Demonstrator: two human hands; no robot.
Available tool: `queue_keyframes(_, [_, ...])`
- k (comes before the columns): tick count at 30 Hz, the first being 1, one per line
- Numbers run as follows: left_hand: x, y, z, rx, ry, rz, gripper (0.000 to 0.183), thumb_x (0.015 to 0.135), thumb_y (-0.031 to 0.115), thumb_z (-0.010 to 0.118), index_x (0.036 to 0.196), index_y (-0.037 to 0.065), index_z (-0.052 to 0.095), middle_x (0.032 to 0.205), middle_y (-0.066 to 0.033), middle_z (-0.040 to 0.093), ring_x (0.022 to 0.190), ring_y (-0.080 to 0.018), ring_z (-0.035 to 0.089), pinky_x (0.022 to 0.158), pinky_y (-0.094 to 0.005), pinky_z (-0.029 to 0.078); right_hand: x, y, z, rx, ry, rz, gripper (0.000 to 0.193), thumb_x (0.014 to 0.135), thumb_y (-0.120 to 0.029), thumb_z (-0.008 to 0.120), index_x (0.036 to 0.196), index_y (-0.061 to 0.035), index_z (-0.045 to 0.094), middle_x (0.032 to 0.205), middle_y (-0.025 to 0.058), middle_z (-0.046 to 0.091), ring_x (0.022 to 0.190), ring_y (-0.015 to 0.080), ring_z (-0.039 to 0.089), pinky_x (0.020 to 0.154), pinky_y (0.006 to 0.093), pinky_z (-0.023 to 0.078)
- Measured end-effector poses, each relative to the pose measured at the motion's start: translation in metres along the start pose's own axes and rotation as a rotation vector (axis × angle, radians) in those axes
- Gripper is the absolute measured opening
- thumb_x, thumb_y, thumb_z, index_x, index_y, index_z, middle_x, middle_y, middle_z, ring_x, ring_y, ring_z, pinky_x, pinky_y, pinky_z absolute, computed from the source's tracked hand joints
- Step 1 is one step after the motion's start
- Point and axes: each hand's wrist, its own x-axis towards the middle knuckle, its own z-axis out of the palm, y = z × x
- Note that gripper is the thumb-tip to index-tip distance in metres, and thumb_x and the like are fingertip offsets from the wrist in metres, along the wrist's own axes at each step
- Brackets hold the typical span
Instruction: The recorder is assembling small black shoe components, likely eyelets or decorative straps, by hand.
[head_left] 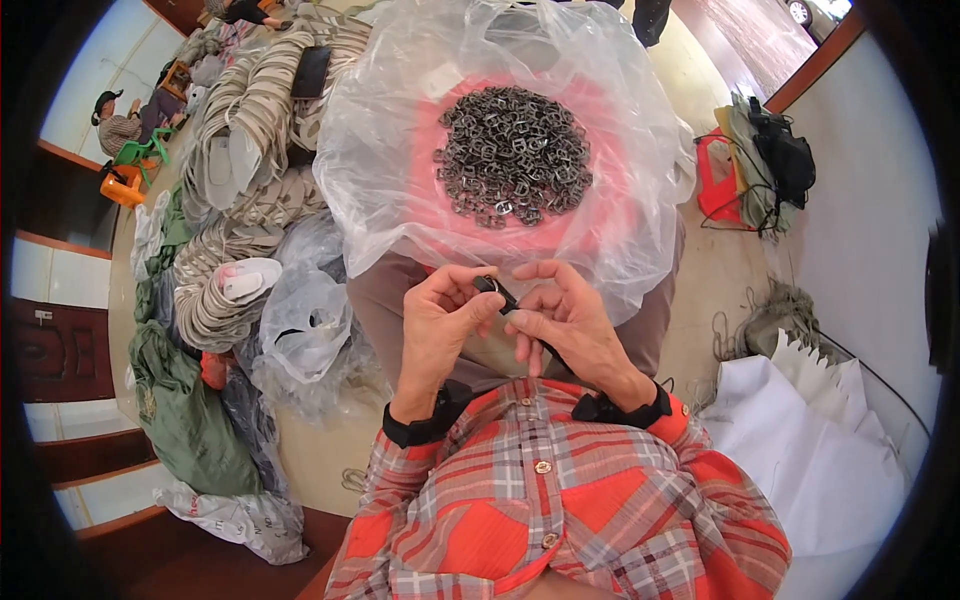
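Note:
My left hand (446, 312) is closed, thumb and finger pinching one end of a short black strap (507, 299). A small ring of metal, perhaps a buckle, seems to show at that end. My right hand (566, 317) grips the strap farther along, thumb against it and fingers bent. The strap's tail runs down below the right fingers. Just beyond both hands, a heap of small dark metal buckles (515, 155) lies on a pink-red surface (430, 215) lined with a clear plastic bag (375, 180).
Stacks of pale shoe soles (215, 300) stand to my left, with a dark phone (311, 72) on top. Clear plastic bags (305, 330) and a green sack (180, 410) lie nearby. White cloth (790, 440) is at my right. Another person (125, 128) sits far left.

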Motion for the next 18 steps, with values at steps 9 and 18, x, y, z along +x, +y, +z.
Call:
queue_keyframes(9, [0.0,0.026,-0.003,-0.123,-0.165,-0.006,0.028,0.075,-0.004,0.065,0.102,-0.003,0.06,0.074,-0.0063,0.061,0.063,-0.0118,0.059,0.056,-0.0226,0.049,-0.001,-0.009,-0.009,-0.016,-0.103,0.018,0.034,0.083,-0.002,0.057,0.109,0.0001,0.035,0.071,0.0099,0.057,0.053,0.0127,0.056,0.038,0.0209,0.043])
queue_keyframes(18, [-0.007,0.025,-0.002,0.046,-0.349,-0.058,0.025,0.072,-0.003,0.068,0.096,-0.003,0.061,0.079,-0.0072,0.063,0.065,-0.0109,0.061,0.056,-0.0215,0.052,-0.005,-0.022,-0.013,0.031,-0.223,0.081,0.038,0.08,0.002,0.058,0.109,-0.0013,0.034,0.071,0.0121,0.058,0.05,0.0141,0.057,0.037,0.0213,0.043])
